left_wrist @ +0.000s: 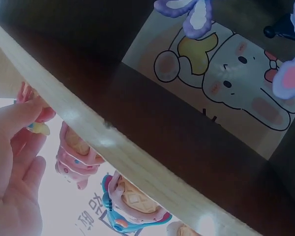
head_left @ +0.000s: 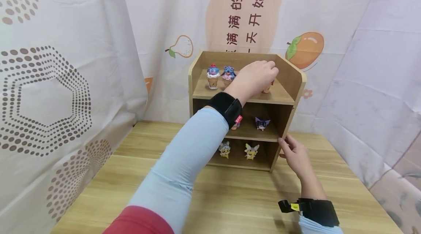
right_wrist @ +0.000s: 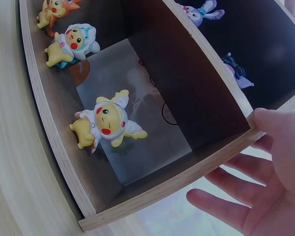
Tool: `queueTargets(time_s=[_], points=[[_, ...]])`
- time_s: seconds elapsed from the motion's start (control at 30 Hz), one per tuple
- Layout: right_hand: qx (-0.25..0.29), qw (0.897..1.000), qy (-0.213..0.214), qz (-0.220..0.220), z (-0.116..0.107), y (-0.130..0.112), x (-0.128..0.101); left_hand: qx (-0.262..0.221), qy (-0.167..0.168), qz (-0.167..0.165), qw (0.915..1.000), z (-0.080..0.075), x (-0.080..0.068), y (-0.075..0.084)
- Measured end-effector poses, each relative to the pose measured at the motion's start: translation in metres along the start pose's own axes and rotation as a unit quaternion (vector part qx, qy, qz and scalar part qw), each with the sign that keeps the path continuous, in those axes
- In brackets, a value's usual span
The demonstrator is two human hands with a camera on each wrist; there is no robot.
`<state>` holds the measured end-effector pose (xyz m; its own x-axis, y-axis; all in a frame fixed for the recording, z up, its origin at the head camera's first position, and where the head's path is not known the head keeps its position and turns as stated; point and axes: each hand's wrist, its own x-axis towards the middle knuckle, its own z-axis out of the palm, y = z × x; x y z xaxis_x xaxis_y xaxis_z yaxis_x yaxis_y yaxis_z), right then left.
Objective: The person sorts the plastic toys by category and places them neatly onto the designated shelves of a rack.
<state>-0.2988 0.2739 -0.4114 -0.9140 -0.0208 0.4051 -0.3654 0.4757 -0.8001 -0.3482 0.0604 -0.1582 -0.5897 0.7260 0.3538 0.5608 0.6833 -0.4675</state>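
My left hand (head_left: 254, 78) reaches over the top board of a small wooden shelf (head_left: 243, 98). Its fingers pinch a small red-and-pink figurine (left_wrist: 48, 114) with a yellow piece; most of it is hidden by the hand. Beside it on that board stand a pink ice-cream-cone figurine (left_wrist: 77, 152) and a blue one with glasses (head_left: 228, 74). A blue-faced cone figurine (head_left: 213, 76) with a red top stands further left. Lower down, my right hand (head_left: 296, 155) grips the shelf's right side panel, thumb on the front edge and the other fingers outside it.
The middle level holds a purple-eared figurine (head_left: 262, 123) and others partly behind my left arm. On the bottom level are several yellow figurines, one with long ears (right_wrist: 105, 122). The shelf stands on a wooden table (head_left: 230, 197), with a printed curtain (head_left: 164, 14) behind.
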Motion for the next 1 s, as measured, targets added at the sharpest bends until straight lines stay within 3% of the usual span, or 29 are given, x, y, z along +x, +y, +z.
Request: queueTargets(time_s=[0.23, 0.47, 0.73, 1.0], points=[[-0.006, 1.0, -0.006, -0.001, 0.0, -0.001, 0.0, -0.022, -0.015, -0.015, 0.9995, -0.003, 0.002, 0.003], [0.002, 1.0, 0.004, -0.003, -0.001, 0.001, 0.0, 0.013, -0.014, -0.011, 0.9998, -0.005, 0.005, 0.007], [0.005, 1.0, -0.001, 0.004, -0.001, 0.002, -0.003, 0.033, 0.0, -0.014, 0.9994, 0.004, 0.005, 0.01], [-0.006, 1.0, -0.007, 0.002, -0.003, 0.002, 0.0, 0.037, 0.001, -0.022, 0.999, 0.003, 0.006, 0.008]])
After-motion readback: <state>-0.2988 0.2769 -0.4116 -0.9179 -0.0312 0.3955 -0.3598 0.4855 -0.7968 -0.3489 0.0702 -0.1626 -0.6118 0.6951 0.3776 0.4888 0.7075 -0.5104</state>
